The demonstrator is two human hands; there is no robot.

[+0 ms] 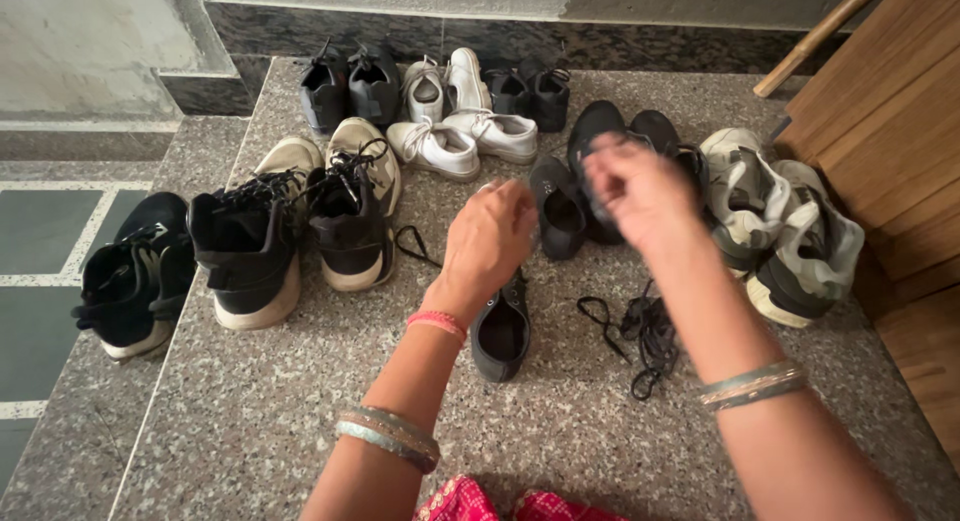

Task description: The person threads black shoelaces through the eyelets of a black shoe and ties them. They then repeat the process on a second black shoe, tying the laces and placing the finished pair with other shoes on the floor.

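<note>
1. The closest thing to both hands is a dark grey slip-on style shoe (502, 331) lying on the speckled stone step (250, 421). Its long axis runs roughly away from the person, open mouth facing up, toe end tucked under the left hand.

2. The left hand (488, 243) is right over the far end of that shoe, so it's clearly the nearer one. Back of the hand faces the camera and the fingers are curled down and in. Can't tell if they're pinching anything, the palm side is hidden.

3. The right hand (635, 191) is up higher and further right, above another dark shoe (560, 209), and it's motion-blurred. Fingers look loosely bent, maybe around something thin and dark, but honestly too smeared to call.

4. A loose black shoelace (640, 331) sits in a tangle just right of the grey shoe, under the right forearm, not touching either hand.

5. Around them: black-and-tan sneakers (300, 231) to the left, white shoes (465, 141) behind, camo-pattern sneakers (785, 226) to the right by a wooden panel (890, 131).
</note>
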